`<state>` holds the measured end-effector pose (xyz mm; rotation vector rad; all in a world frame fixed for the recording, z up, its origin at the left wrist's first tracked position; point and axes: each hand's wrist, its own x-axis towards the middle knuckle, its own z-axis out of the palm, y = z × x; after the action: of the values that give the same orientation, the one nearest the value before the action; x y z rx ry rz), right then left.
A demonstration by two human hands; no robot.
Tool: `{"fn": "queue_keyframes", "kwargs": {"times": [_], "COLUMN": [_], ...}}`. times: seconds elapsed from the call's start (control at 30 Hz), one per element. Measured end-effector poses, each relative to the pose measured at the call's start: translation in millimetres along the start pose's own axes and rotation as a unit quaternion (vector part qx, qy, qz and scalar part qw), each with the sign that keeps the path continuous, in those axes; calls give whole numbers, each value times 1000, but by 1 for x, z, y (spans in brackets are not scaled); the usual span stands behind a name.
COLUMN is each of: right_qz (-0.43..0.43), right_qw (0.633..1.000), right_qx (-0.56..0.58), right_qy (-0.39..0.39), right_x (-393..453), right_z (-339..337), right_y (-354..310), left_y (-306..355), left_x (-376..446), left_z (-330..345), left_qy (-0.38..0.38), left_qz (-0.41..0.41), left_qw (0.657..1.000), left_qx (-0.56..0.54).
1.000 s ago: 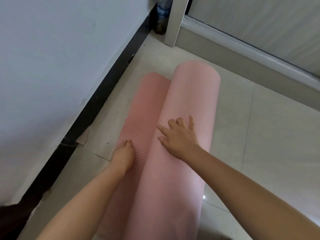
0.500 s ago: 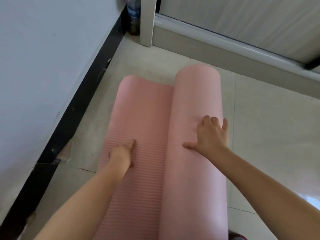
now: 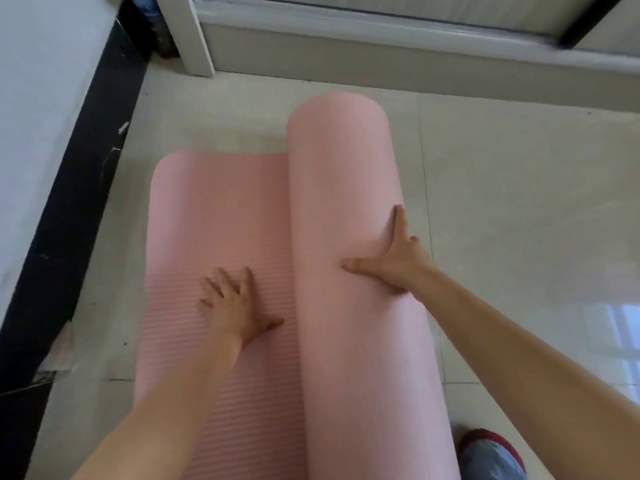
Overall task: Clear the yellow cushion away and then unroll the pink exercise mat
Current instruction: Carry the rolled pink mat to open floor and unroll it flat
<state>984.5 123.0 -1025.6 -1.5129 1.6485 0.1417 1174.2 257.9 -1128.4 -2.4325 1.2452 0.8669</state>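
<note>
The pink exercise mat (image 3: 349,237) roll's long axis runs away from the person; the right hand (image 3: 398,265), fingers flat and ungrasping, presses its right flank, the left hand (image 3: 235,306) lies splayed on the unrolled part, so further rolling goes rightward.

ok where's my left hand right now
Head view, lower middle: your left hand lies flat on the unrolled mat, left of the roll.

Pink exercise mat (image 3: 221,216) lay on the floor (image 3: 519,202), partly unrolled: flat ribbed section w/ rounded corner at left, thick smooth roll still wound at right, running lengthwise away from the viewer, the two touching. Yellow cushion not in shot.
</note>
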Motion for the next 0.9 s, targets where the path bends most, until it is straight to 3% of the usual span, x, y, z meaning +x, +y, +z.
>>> {"fn": "queue_keyframes", "kwargs": {"times": [0.3, 0.5, 0.77, 0.9], "right_qz": [47, 50, 3, 2], "right_qw": [973, 966, 960, 963], "right_qx": [227, 247, 279, 265], "right_qy": [-13, -62, -12, -47], "right_x": [15, 0, -7, -8], "right_z": [-40, -33, -30, -33], "right_y": [64, 99, 90, 79], "left_y": [-7, -19, -17, -16], "left_x": [3, 4, -7, -6], "left_z": [3, -2, 8, 7], "left_qy": [5, 0, 4, -1], "left_qz": [-2, 22, 9, 5], "left_qw": [1000, 998, 999, 1000], "left_qx": [21, 58, 42, 26]}}
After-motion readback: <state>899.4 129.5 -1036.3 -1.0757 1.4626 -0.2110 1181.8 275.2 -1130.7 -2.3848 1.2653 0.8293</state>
